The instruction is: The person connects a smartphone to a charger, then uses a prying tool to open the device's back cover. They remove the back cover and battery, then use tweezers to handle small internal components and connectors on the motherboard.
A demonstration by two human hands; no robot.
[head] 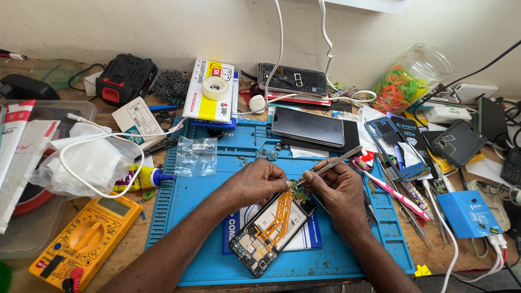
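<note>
An opened phone [269, 228] lies back-up on the blue work mat [217, 146], its orange flex cable and small boards exposed. My left hand [259, 182] pinches the phone's upper end near a small green board. My right hand [336, 187] holds metal tweezers [332, 163], whose tip touches that same spot at the phone's top edge. Under the phone sits a white and blue flat package [304, 239].
A dark phone [307, 126] lies at the mat's far side. A yellow multimeter [87, 241] sits at the front left, a glue tube [142, 178] and clear bag [195, 156] nearby. At the right are a pink toothbrush [392, 191], a blue box [469, 213], phone parts and cables. A jar of rubber bands [407, 81] stands behind.
</note>
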